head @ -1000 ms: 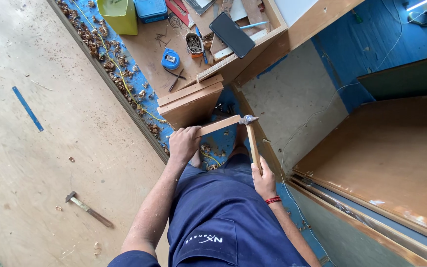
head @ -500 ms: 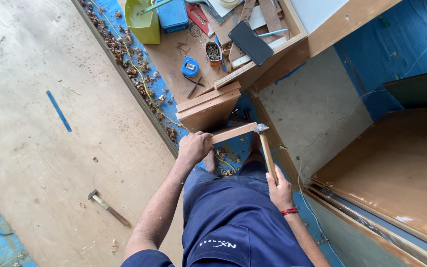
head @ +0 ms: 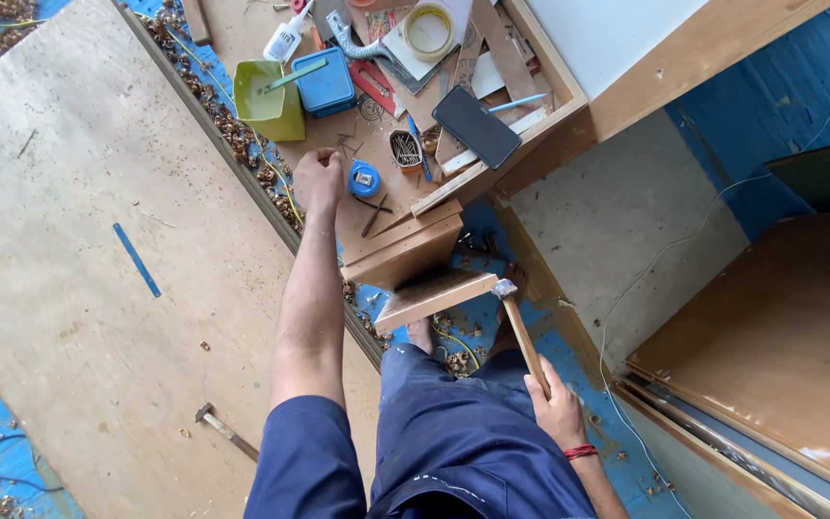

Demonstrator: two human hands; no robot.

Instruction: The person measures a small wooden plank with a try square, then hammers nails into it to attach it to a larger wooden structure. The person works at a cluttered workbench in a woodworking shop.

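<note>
Blue tape measure (head: 365,179), green tub (head: 274,100) (yellowish), black phone (head: 476,126)

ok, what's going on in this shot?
A person in blue work clothes is doing carpentry on the floor. The right hand holds a wooden-handled hammer, its metal head resting against a small wooden block. The left hand reaches out, fist closed, beside a round blue tape measure and a small tin of nails on a cluttered plywood board.
</note>
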